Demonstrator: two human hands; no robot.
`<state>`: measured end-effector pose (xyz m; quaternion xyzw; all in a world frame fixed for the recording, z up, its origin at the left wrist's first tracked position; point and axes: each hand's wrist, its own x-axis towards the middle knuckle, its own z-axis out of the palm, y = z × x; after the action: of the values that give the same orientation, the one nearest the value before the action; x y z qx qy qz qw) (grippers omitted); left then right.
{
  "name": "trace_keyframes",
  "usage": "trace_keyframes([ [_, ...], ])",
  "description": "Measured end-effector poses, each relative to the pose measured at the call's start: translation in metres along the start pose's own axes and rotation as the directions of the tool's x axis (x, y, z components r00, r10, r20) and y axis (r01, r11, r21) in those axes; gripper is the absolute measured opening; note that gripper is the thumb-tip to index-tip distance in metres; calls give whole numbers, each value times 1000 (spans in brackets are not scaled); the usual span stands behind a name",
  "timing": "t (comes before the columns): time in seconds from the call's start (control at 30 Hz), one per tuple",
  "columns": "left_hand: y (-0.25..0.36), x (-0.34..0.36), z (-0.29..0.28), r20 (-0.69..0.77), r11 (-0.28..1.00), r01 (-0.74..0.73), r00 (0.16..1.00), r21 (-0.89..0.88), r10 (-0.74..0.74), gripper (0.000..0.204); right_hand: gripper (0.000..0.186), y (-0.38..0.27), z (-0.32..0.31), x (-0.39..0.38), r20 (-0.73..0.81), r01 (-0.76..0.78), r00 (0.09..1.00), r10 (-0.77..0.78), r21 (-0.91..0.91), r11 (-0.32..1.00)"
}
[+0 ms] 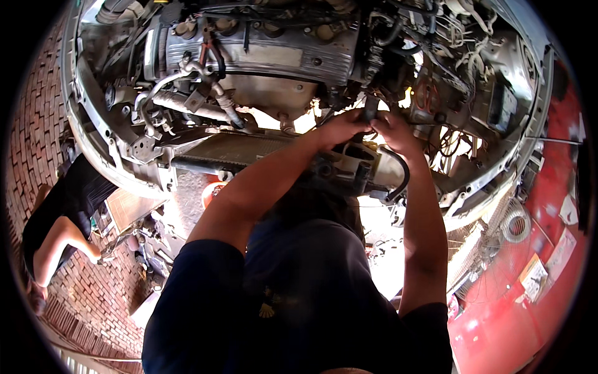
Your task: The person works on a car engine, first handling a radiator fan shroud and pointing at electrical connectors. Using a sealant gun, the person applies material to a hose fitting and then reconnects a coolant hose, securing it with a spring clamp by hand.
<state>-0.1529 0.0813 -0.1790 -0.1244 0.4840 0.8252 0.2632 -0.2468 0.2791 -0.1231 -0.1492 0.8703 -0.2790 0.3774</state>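
Evidently at close quarters, a person's left hand and right hand are meeting inside an engine bay, with a dark tube standing between them, near the right end of the silver engine. Fingers are bending inward from 2 sides; shade is covering the tips, so whether they are pinching the tube or merely touching it, I cannot tell. The left forearm is passing beside a radiator, while a curved hose is bowing close to the right forearm. Risk is lying in the cramped space: a slipping hold could be sending knuckles into surrounding metal, uneven pulling could be straining the tube, and a drifting right forearm could be snagging the hose. At far left, 1 other person in black is appearing above brick paving.
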Motion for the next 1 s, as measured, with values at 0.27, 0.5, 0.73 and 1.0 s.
trace_keyframes([
  [0.27,42,-28,-32,48,954,229,969,195,-243,47,71,-15,-5,17,105,-9,994,26,-161,987],
  [0.5,94,-123,-39,-20,810,67,997,583,-69,45,80,-25,-7,45,78,-182,975,207,-256,950],
  [0.73,86,-216,-37,-182,535,15,948,845,261,37,74,34,-15,54,-97,-247,965,242,-43,968],
  [1.0,83,-227,-31,-135,276,-7,859,961,494,28,91,-1,-17,64,-191,-342,938,290,-359,868],
])
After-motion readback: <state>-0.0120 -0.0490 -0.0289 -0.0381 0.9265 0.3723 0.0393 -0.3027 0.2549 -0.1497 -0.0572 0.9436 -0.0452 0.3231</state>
